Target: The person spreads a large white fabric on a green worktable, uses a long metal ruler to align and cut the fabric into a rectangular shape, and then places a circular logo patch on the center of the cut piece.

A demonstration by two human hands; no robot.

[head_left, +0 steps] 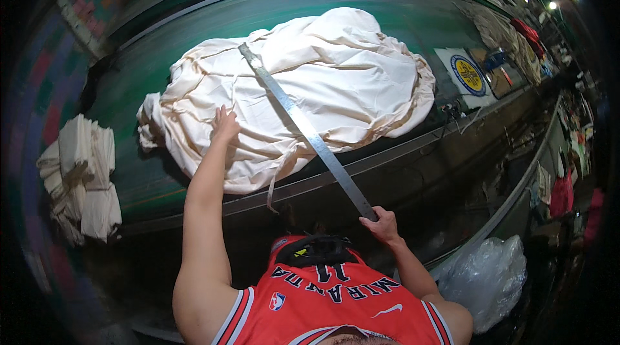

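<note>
A big heap of cream fabric (336, 80) lies crumpled on a green table (142, 171). My left hand (225, 125) rests flat on the near left part of the fabric, fingers spread. My right hand (382, 223) grips the near end of a long metal ruler (303, 127). The ruler runs diagonally from my hand up across the fabric toward the far left.
A stack of folded cream cloth pieces (81, 177) sits at the table's left end. A clear plastic bag (487, 277) lies low on the right. Farther along the table are a white cloth with a round blue emblem (466, 74) and red fabric (528, 34).
</note>
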